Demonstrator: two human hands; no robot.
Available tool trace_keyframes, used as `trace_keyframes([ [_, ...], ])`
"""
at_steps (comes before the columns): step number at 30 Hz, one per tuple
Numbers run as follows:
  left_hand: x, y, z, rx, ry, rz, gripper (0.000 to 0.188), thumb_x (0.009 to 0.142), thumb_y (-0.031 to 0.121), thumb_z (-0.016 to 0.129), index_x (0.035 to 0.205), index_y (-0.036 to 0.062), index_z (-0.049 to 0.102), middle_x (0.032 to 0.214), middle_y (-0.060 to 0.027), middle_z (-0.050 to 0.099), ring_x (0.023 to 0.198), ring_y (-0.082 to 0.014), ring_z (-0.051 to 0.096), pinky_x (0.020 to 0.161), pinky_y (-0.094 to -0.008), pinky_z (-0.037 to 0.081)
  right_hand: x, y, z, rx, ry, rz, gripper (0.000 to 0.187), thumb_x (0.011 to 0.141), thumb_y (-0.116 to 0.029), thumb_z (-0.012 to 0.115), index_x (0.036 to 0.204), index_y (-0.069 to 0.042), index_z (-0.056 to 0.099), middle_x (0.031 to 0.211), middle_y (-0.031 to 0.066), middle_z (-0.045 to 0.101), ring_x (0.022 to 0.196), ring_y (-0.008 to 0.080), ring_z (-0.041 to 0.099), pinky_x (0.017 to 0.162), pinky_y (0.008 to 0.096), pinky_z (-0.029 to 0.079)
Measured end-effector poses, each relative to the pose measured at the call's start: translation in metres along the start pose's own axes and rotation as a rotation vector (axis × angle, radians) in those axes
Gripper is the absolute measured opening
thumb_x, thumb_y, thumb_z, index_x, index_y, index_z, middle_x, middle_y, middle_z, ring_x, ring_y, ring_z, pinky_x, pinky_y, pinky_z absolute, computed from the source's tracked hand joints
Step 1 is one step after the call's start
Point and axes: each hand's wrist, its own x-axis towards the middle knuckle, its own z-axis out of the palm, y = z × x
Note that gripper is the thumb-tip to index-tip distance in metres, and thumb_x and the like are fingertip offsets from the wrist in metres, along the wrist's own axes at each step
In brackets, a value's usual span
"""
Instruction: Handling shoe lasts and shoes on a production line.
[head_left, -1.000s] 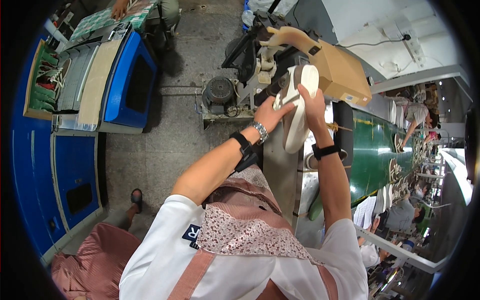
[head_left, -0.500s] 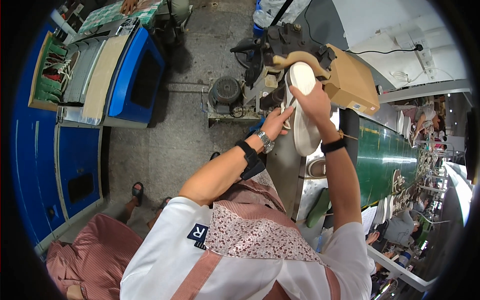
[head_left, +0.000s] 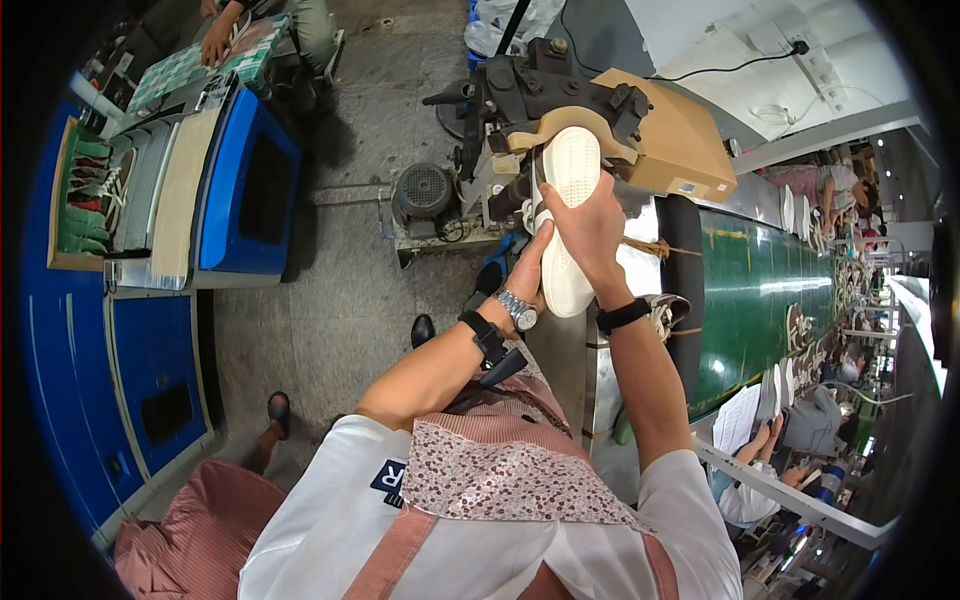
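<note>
I hold a light shoe with its cream sole (head_left: pixel 572 170) turned up, its toe end pointing away from me. My right hand (head_left: pixel 590 232) is closed over the sole's middle, thumb on the left edge. My left hand (head_left: pixel 530 268) grips the shoe's near left side, with its fingertips partly hidden. The far end of the shoe lies against a curved tan pad (head_left: pixel 572 124) on a dark metal machine (head_left: pixel 540 82). Most of the upper is hidden beneath the sole.
A motor (head_left: pixel 424 190) stands left of the machine and a cardboard box (head_left: pixel 675 135) to its right. Another shoe (head_left: pixel 664 318) lies by the green conveyor belt (head_left: pixel 750 290), which carries several more. A blue machine (head_left: pixel 250 190) stands at left; co-workers are at upper left, lower left and right.
My left hand has shifted from the shoe's laces or straps to its near side. The shoe now points straighter away from me. The whole view has swung slightly to the right.
</note>
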Motion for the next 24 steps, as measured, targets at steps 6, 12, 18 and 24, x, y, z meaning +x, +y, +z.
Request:
trace_keyframes([
  [6, 0.001, -0.005, -0.004, 0.025, 0.022, -0.009, 0.061, 0.099, 0.050, 0.049, 0.140, 0.0056, 0.044, 0.134, -0.0118, 0.058, 0.117, -0.0240, 0.061, 0.100, -0.0396, 0.050, -0.010, -0.006, -0.006, 0.018, 0.069, 0.043, 0.071, 0.073, -0.044, 0.079, 0.114, 0.005, 0.048, 0.100, 0.0252, 0.066, 0.090, 0.0419, 0.066, 0.078, 0.0465, 0.052],
  [12, -0.062, 0.016, -0.038, 0.336, 0.127, -0.167, 0.055, 0.095, 0.038, 0.059, 0.131, -0.0036, 0.053, 0.124, -0.0158, 0.063, 0.109, -0.0247, 0.064, 0.096, -0.0356, 0.051, -0.076, 0.029, -0.036, 0.744, 0.014, 0.224, 0.064, 0.093, -0.050, 0.058, 0.128, 0.003, 0.046, 0.110, 0.0217, 0.063, 0.105, 0.0317, 0.062, 0.089, 0.0404, 0.049],
  [18, -0.141, 0.120, -0.073, 1.393, 0.025, -0.270, 0.051, 0.070, 0.025, 0.083, 0.109, -0.0047, 0.066, 0.101, -0.0102, 0.071, 0.091, -0.0161, 0.066, 0.083, -0.0319, 0.052, -0.048, 0.033, 0.030, 1.773, -0.474, 0.801, 0.076, 0.092, -0.068, 0.044, 0.127, -0.001, 0.054, 0.118, 0.0142, 0.063, 0.102, 0.0277, 0.061, 0.091, 0.0404, 0.049],
  [24, -0.190, 0.128, -0.079, 1.566, 0.118, -0.486, 0.057, 0.068, 0.029, 0.088, 0.110, -0.0033, 0.066, 0.102, -0.0083, 0.071, 0.093, -0.0145, 0.064, 0.087, -0.0312, 0.050, -0.045, 0.008, 0.029, 2.135, -0.593, 0.745, 0.064, 0.092, -0.047, 0.055, 0.137, -0.004, 0.042, 0.117, 0.0205, 0.060, 0.095, 0.0356, 0.067, 0.086, 0.0459, 0.055],
])
